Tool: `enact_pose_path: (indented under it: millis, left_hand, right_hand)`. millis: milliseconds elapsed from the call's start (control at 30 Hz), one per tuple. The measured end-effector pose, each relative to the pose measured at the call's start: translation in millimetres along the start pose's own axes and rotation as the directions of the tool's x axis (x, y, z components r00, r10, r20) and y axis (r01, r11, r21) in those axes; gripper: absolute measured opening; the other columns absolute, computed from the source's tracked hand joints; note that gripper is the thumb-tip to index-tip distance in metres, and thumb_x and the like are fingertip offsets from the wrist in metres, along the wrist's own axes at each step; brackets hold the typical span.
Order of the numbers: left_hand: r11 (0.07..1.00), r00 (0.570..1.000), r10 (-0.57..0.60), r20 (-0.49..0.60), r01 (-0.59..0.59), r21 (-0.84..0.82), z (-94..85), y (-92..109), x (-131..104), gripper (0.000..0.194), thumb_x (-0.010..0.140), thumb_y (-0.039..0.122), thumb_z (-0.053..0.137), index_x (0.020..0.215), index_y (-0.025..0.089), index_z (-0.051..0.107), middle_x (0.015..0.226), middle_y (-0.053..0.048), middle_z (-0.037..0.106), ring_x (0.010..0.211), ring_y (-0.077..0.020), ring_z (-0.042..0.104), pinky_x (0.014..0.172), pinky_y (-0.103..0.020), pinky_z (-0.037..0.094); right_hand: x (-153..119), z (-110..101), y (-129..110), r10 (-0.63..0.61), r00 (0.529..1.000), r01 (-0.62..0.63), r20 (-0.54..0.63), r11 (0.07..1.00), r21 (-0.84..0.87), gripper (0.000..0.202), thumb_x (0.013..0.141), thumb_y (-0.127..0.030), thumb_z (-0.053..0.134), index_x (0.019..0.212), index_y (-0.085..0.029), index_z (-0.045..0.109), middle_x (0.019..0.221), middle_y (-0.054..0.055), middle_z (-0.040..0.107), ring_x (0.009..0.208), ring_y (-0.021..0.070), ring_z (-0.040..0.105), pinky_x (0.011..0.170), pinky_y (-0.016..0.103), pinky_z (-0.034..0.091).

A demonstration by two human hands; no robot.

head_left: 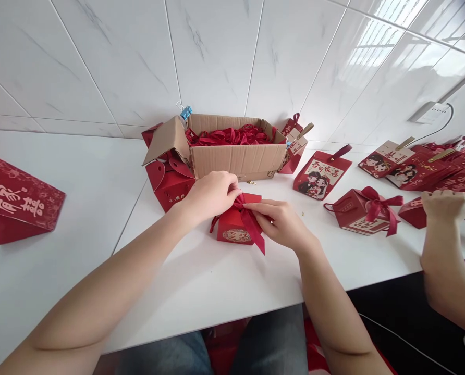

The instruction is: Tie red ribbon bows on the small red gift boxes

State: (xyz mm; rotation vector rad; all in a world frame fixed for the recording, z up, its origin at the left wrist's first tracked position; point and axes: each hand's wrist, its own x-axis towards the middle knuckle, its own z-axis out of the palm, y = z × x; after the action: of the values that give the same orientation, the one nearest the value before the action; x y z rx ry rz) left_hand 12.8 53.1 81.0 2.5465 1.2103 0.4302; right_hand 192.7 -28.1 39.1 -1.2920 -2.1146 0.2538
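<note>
A small red gift box with a round gold emblem stands on the white table in front of me. Red ribbon is gathered at its top, with one tail hanging down the front. My left hand pinches the ribbon from the left at the top of the box. From the right, my right hand holds the ribbon between thumb and fingers, close to the knot. The fingertips partly hide the knot itself.
Behind stands a cardboard box full of red ribbons. A finished box with a bow and a printed gift bag stand to the right. A large red box lies left. A co-worker's hand is at far right.
</note>
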Motion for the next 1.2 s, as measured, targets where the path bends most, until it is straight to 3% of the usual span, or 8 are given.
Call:
enact_pose_path:
  millis: [167, 400, 700, 933, 1067, 1200]
  left_hand:
    - [0.998, 0.999, -0.042, -0.007, 0.042, 0.035, 1.3, 5.2, -0.9, 0.023, 0.090, 0.031, 0.046, 0.073, 0.018, 0.054, 0.089, -0.007, 0.067, 0.075, -0.0201, 0.059, 0.057, -0.029, 0.037]
    - [0.994, 0.994, -0.111, 0.017, 0.111, -0.020, 3.5, 8.5, -2.8, 0.021, 0.092, 0.033, 0.043, 0.080, 0.021, 0.057, 0.069, -0.003, 0.064, 0.058, -0.0176, 0.054, 0.052, -0.028, 0.031]
    - [0.987, 0.991, -0.133, -0.031, 0.135, 0.083, 5.9, 0.9, 2.8, 0.019, 0.090, 0.034, 0.046, 0.079, 0.023, 0.057, 0.066, -0.002, 0.064, 0.060, -0.0188, 0.056, 0.051, -0.028, 0.028]
    - [0.990, 0.992, -0.120, -0.036, 0.122, 0.071, 7.0, -0.6, 6.3, 0.018, 0.089, 0.032, 0.048, 0.078, 0.022, 0.058, 0.067, -0.002, 0.064, 0.063, -0.0190, 0.057, 0.052, -0.028, 0.028]
    - [0.993, 0.993, -0.111, -0.029, 0.112, 0.041, 5.6, -0.4, 5.3, 0.020, 0.090, 0.035, 0.047, 0.083, 0.022, 0.060, 0.068, -0.002, 0.064, 0.062, -0.0185, 0.057, 0.052, -0.028, 0.029]
    - [0.991, 0.992, -0.127, 0.008, 0.127, -0.042, -1.7, -0.4, 0.6, 0.030, 0.090, 0.044, 0.048, 0.108, 0.023, 0.057, 0.067, -0.001, 0.063, 0.058, -0.0177, 0.056, 0.051, -0.027, 0.031]
  right_hand:
    - [-0.4, -2.0, -2.9, 0.045, 0.995, -0.045, 0.091, 0.999, -0.007, 0.039, 0.089, -0.012, 0.040, 0.119, -0.017, 0.065, 0.096, 0.008, 0.074, 0.074, 0.0160, 0.063, 0.064, 0.027, 0.046]
    - [-1.7, -3.1, -4.0, 0.058, 0.991, -0.054, 0.121, 0.998, -0.029, 0.041, 0.088, -0.011, 0.040, 0.122, -0.015, 0.063, 0.099, 0.009, 0.073, 0.074, 0.0162, 0.062, 0.065, 0.028, 0.046]
    - [-2.2, -2.9, -5.8, 0.054, 0.989, -0.048, 0.139, 0.998, -0.045, 0.043, 0.088, -0.010, 0.039, 0.125, -0.012, 0.061, 0.097, 0.009, 0.073, 0.072, 0.0165, 0.061, 0.062, 0.028, 0.046]
    - [-3.1, -3.8, -5.6, 0.034, 0.986, -0.026, 0.165, 0.998, -0.049, 0.043, 0.089, -0.011, 0.039, 0.127, -0.012, 0.059, 0.096, 0.009, 0.073, 0.071, 0.0160, 0.061, 0.062, 0.027, 0.044]
    - [-4.0, -4.3, -4.5, 0.057, 0.993, -0.059, 0.099, 0.998, 0.012, 0.038, 0.091, -0.014, 0.042, 0.124, -0.016, 0.060, 0.088, 0.005, 0.071, 0.064, 0.0121, 0.057, 0.059, 0.024, 0.042]
    - [-4.3, -5.6, -1.9, 0.105, 0.994, -0.099, -0.044, 0.987, 0.124, 0.030, 0.091, -0.021, 0.048, 0.119, -0.019, 0.058, 0.064, -0.003, 0.058, 0.053, 0.0091, 0.046, 0.055, 0.021, 0.040]
